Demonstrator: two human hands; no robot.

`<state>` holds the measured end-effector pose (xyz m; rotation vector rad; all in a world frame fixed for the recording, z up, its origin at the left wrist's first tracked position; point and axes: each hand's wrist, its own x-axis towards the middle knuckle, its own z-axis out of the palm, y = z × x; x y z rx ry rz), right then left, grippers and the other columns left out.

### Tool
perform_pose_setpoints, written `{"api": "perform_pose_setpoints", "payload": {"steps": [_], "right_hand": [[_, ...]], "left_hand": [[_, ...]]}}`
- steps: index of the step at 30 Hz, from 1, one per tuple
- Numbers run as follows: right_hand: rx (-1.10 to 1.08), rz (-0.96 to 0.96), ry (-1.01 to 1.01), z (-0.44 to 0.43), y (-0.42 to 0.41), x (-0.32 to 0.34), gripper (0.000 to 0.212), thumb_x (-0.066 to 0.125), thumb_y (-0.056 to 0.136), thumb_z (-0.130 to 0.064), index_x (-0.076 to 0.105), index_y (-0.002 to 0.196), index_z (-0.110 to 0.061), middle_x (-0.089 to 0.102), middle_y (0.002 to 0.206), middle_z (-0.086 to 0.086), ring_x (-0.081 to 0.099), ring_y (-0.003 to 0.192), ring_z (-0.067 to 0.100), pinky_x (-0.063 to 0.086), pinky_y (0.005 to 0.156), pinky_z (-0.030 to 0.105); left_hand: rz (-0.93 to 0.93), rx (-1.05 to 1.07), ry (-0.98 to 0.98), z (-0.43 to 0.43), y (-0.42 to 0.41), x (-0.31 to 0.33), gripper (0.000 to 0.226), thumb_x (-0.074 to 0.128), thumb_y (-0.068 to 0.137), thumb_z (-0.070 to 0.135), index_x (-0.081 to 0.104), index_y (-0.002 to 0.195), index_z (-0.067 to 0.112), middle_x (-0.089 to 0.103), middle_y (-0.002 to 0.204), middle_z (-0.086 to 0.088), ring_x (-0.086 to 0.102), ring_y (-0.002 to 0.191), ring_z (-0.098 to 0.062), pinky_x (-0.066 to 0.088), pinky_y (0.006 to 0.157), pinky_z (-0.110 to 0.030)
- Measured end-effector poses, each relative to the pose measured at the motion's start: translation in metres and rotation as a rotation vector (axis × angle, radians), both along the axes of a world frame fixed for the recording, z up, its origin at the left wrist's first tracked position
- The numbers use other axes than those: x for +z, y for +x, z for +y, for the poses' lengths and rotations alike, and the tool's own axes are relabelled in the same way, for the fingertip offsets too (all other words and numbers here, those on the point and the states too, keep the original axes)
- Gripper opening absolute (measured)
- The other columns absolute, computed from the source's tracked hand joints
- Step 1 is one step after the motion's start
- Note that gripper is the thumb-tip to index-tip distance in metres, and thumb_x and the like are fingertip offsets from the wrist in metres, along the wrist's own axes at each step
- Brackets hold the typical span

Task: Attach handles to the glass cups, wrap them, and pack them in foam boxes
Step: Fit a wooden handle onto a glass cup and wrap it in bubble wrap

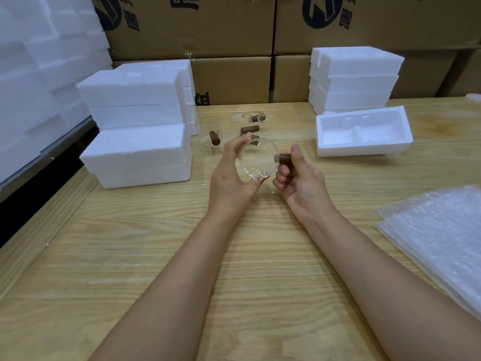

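My left hand grips a clear glass cup above the middle of the wooden table, its mouth turned toward me. My right hand holds a short brown wooden handle that meets the cup's right side. Behind them stand several more glass cups with brown handles, some lying loose. An open white foam box lies at the right, its hollow facing up. A stack of bubble wrap sheets lies at the near right.
Closed foam boxes are stacked at the left and at the back right. More foam pieces lean at the far left. Cardboard cartons form a wall behind the table. The table's left edge drops to a dark gap.
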<state>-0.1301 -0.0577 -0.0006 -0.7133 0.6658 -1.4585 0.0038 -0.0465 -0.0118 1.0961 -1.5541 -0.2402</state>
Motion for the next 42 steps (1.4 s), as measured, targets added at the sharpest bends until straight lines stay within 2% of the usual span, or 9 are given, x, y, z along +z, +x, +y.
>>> {"api": "perform_pose_setpoints", "payload": {"steps": [3,9,13,18,24,29,32,36,42], "right_hand": [[-0.019,0.014,0.023,-0.001,0.0,0.0,0.032,0.052,0.095,-0.034,0.061,0.082,-0.006,0.045,0.047,-0.002,0.04,0.042,0.01,0.037,0.043,0.02],[-0.074,0.045,0.068,0.0,0.003,0.001,0.034,0.044,0.099,-0.036,0.058,0.086,-0.008,0.045,0.048,-0.002,0.04,0.042,0.01,0.033,0.042,0.02],[-0.1,0.038,0.04,0.002,0.002,0.004,0.007,0.047,0.097,-0.018,0.054,0.094,-0.017,0.055,0.068,0.002,0.045,0.048,0.011,0.033,0.045,0.019],[-0.126,0.063,-0.034,0.003,0.001,0.004,0.017,0.048,0.094,-0.006,0.056,0.085,-0.018,0.053,0.068,0.005,0.045,0.05,0.014,0.036,0.047,0.022],[-0.168,0.044,-0.011,0.003,0.001,0.005,0.013,0.052,0.095,-0.006,0.056,0.083,-0.01,0.055,0.062,0.004,0.047,0.048,0.01,0.039,0.044,0.02],[-0.245,0.422,-0.094,0.001,-0.003,0.0,0.016,0.054,0.094,-0.006,0.055,0.081,-0.015,0.054,0.067,0.001,0.05,0.05,0.002,0.04,0.051,0.015],[-0.261,0.624,-0.134,-0.001,-0.003,-0.004,0.02,0.055,0.093,-0.006,0.053,0.079,-0.019,0.056,0.07,-0.002,0.053,0.056,-0.002,0.04,0.057,0.013],[-0.278,0.77,-0.138,-0.004,-0.003,-0.01,0.023,0.056,0.092,-0.008,0.053,0.077,-0.024,0.059,0.072,-0.009,0.057,0.07,0.006,0.045,0.073,0.024],[-0.359,0.987,-0.127,-0.005,-0.002,-0.012,0.009,0.055,0.092,-0.011,0.055,0.086,-0.018,0.056,0.077,-0.018,0.052,0.07,-0.01,0.036,0.059,0.0]], "left_hand": [[-0.017,-0.007,-0.004,0.001,-0.002,0.002,0.071,0.084,0.068,0.008,0.05,0.129,0.018,0.052,0.119,0.023,0.053,0.112,-0.001,0.038,0.095,-0.01],[-0.028,-0.022,0.013,0.006,-0.005,0.005,0.072,0.085,0.07,0.023,0.052,0.134,0.015,0.058,0.128,0.011,0.055,0.116,-0.011,0.045,0.098,-0.038],[-0.012,0.001,0.065,0.006,-0.005,0.005,0.084,0.084,0.071,0.032,0.043,0.144,0.021,0.06,0.113,0.013,0.053,0.106,-0.005,0.042,0.096,-0.028],[0.001,0.019,0.142,0.003,-0.005,0.005,0.093,0.081,0.074,0.035,0.03,0.15,0.02,0.049,0.093,0.024,0.053,0.1,-0.009,0.038,0.09,-0.022],[0.048,-0.009,0.226,0.003,-0.005,0.004,0.098,0.079,0.072,0.047,0.024,0.151,0.03,0.056,0.103,0.021,0.052,0.102,-0.003,0.036,0.094,-0.017],[0.004,-0.006,0.375,-0.001,-0.003,0.0,0.079,0.081,0.071,0.041,0.03,0.131,0.038,0.06,0.103,0.014,0.056,0.103,-0.011,0.046,0.096,-0.041],[-0.025,0.023,0.435,-0.006,-0.003,-0.002,0.078,0.084,0.066,0.034,0.024,0.115,0.036,0.06,0.099,0.008,0.059,0.101,-0.014,0.046,0.092,-0.034],[-0.051,0.046,0.473,-0.008,-0.002,-0.004,0.08,0.086,0.062,0.036,0.02,0.108,0.035,0.057,0.099,0.012,0.059,0.096,-0.014,0.043,0.083,-0.029],[-0.104,0.058,0.482,-0.007,-0.001,-0.004,0.083,0.089,0.06,0.035,0.021,0.108,0.032,0.059,0.102,0.009,0.058,0.098,-0.014,0.045,0.088,-0.032]]}}
